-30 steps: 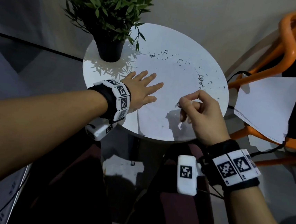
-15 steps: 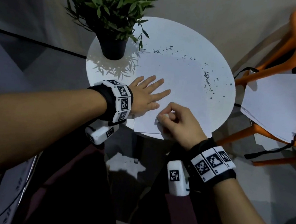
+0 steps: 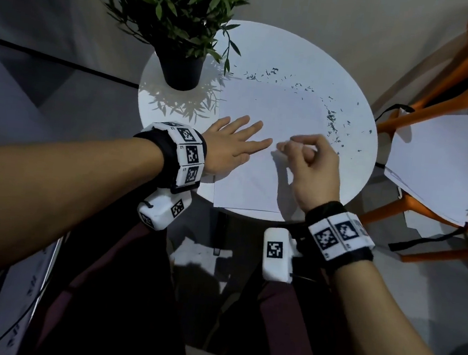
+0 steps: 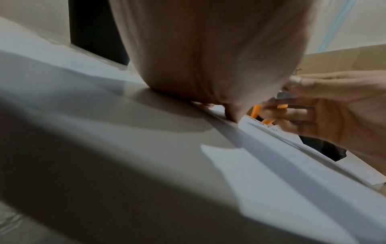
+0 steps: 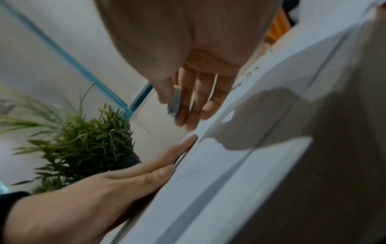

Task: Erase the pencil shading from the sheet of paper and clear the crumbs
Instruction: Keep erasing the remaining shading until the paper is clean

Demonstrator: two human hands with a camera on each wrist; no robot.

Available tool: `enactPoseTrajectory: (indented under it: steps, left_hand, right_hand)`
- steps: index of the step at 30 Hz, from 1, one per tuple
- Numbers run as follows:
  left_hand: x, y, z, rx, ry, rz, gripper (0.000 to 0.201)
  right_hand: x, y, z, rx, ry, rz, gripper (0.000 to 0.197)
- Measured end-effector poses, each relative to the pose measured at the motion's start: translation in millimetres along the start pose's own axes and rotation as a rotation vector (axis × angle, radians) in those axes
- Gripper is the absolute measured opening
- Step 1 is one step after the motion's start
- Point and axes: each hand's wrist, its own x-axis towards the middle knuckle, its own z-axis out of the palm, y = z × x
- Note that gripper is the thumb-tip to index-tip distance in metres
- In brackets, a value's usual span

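Potted plant (image 3: 184, 29) far-left of sheet (image 3: 262, 108) on round bench (image 3: 310, 56). Left hand (image 3: 227, 145) flat, fingers straight, pinning sheet's left side. Right hand (image 3: 308, 167) just right of it, grip pinched on eraser (image 5: 174, 102). Shading not visible; prob. crumb-clearing step. Crumbs (image 3: 331, 121) along sheet's far + right edges, near bench rim; next: sweep outward, room there.

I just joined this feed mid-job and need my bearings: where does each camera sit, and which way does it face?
Head: on the head, looking down at the round table, paper, crumbs; both forearms and hands show.
Left wrist: under the left hand, looking across the paper toward the right hand.
Right wrist: under the right hand, facing the plant; an eraser is between its fingers.
Shared: all three views show both hands and the paper.
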Motion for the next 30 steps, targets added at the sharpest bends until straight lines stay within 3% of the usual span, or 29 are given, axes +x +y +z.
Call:
enactPoseTrajectory:
  steps: [2, 4, 6, 12, 16, 19, 21, 25, 27, 30]
  left_hand:
    - [0.1, -0.7, -0.3, 0.004, 0.004, 0.009, 0.052]
    - [0.7, -3.9, -1.9, 0.010, 0.020, 0.027, 0.050]
    - [1.9, -8.1, -4.2, 0.063, 0.031, 0.054, 0.049]
    - [1.6, -11.3, 1.7, 0.043, 0.057, 0.074, 0.049]
    - [3.2, -15.4, 5.8, 0.007, 0.061, 0.070, 0.048]
    - [3.2, -12.5, 4.5, 0.027, 0.056, 0.055, 0.048]
    - [2.4, -11.4, 3.9, 0.009, 0.060, 0.059, 0.049]
    - [3.1, -14.3, 6.6, 0.011, 0.070, 0.065, 0.048]
    - [3.4, -14.1, 6.6, 0.023, 0.067, 0.062, 0.048]
    - [4.1, -12.5, 6.9, 0.020, 0.072, 0.057, 0.048]
  right_hand:
    - [-0.1, -1.0, -0.1, -0.143, -0.050, -0.087, 0.014]
    - [-7.4, 1.4, 2.5, -0.249, -0.252, -0.074, 0.016]
    - [-12.4, 5.0, 7.6, -0.438, -0.354, -0.137, 0.011]
    - [-12.3, 7.5, 23.2, -0.612, -0.357, -0.279, 0.008]
    - [-17.6, 5.9, 17.9, -0.633, -0.537, -0.189, 0.013]
    - [-12.5, 9.9, 19.9, -0.429, -0.397, -0.164, 0.009]
    - [-11.2, 10.6, 26.1, -0.497, -0.342, -0.227, 0.006]
    - [-18.8, 5.8, 23.4, -0.695, -0.501, -0.216, 0.012]
    - [-17.7, 5.2, 19.0, -0.526, -0.490, -0.148, 0.014]
    - [-20.2, 2.1, 19.2, 0.052, -0.321, 0.145, 0.016]
